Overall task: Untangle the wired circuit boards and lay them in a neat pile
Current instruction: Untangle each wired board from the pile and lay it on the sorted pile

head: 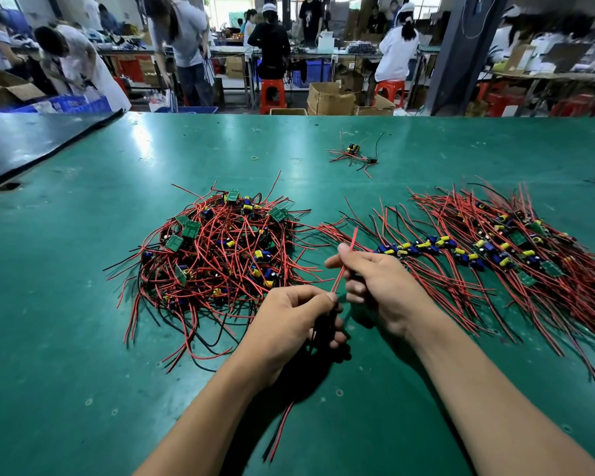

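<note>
Left hand (289,324) clenched round black leads (323,326), right hand (378,286) pinching a red wire (346,259) upright between them, low over green worktop (83,338); board itself hidden. Roughly half done by the look: tangled heap (213,249) of wired circuit boards just left, combed row (495,249) fanned out right. Beyond, open room on worktop, one stray cluster (354,154) mid-surface, far edge well apart from both piles.

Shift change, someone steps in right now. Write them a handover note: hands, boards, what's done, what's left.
Left hand: grips dark wires and pinches the lower end of the red wire.
Right hand: pinches the same red wire higher up.
Tangled heap: left of the hands, unsorted.
Sorted rows: on the right, boards lined up, wires parallel; done.
Stray cluster: far side.
Left: place the held piece, then clear the heap and cluster.
</note>
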Demonstrator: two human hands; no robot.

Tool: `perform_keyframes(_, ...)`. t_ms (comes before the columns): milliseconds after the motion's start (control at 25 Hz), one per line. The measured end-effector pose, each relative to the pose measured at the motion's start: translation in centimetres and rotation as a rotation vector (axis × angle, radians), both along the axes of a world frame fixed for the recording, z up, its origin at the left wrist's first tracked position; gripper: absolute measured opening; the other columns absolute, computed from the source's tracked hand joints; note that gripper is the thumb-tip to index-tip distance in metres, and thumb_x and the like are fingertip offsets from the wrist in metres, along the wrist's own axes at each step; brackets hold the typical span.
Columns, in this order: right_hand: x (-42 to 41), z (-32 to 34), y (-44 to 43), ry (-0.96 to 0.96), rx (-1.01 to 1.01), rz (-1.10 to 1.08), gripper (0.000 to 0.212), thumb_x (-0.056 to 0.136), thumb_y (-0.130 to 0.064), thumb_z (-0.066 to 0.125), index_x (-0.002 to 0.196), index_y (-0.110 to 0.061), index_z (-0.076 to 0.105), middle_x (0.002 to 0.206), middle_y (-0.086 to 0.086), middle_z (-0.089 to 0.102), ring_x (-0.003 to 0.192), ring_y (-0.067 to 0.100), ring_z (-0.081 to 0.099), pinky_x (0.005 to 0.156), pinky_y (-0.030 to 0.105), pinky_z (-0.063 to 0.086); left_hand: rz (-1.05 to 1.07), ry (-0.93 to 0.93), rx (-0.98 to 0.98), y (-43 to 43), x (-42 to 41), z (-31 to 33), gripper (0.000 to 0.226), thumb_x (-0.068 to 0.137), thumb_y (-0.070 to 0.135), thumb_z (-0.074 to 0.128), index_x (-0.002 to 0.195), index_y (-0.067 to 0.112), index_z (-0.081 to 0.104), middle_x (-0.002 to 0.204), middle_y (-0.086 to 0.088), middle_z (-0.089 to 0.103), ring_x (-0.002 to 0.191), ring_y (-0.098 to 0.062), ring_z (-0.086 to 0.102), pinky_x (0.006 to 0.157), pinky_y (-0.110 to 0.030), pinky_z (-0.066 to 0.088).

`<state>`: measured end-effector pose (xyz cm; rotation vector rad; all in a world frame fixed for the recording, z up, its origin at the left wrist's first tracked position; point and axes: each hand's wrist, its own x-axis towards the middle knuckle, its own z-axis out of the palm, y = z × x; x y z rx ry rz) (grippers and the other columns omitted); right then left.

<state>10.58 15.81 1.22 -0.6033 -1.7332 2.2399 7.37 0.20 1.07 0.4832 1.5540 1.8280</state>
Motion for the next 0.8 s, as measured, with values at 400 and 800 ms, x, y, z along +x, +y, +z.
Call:
perform_keyframes(400,0.2,1.2,1.1,0.086,-0.464,-0.130,0.036,0.096,-0.038,0.058,0.081,-0.006,0.066,0.055,-0.005,0.039,0.034,0.002,0.026,0.033,0.015,0.023,-0.056,0.026,-0.050,-0.3,0.0,0.1,0.018,0.092,0.010,0.061,0.078,0.001,0.069,0.065,-0.015,0.065,0.052,-0.023,0.062,0.048,-0.025,0.051)
perform_keyframes(800,0.2,1.0,0.9,0.112,-0.097,-0.159,0.066,0.068,-0.063,0.069,0.104,-0.008,0.071,0.065,-0.007,0.049,0.044,0.006,0.037,0.042,0.018,0.031,0.068,-0.289,0.096,0.2,-1.1,0.7,0.072,0.093,0.070,0.022,0.121,0.012,0.055,0.108,-0.015,0.073,0.080,-0.031,0.073,0.063,-0.034,0.059)
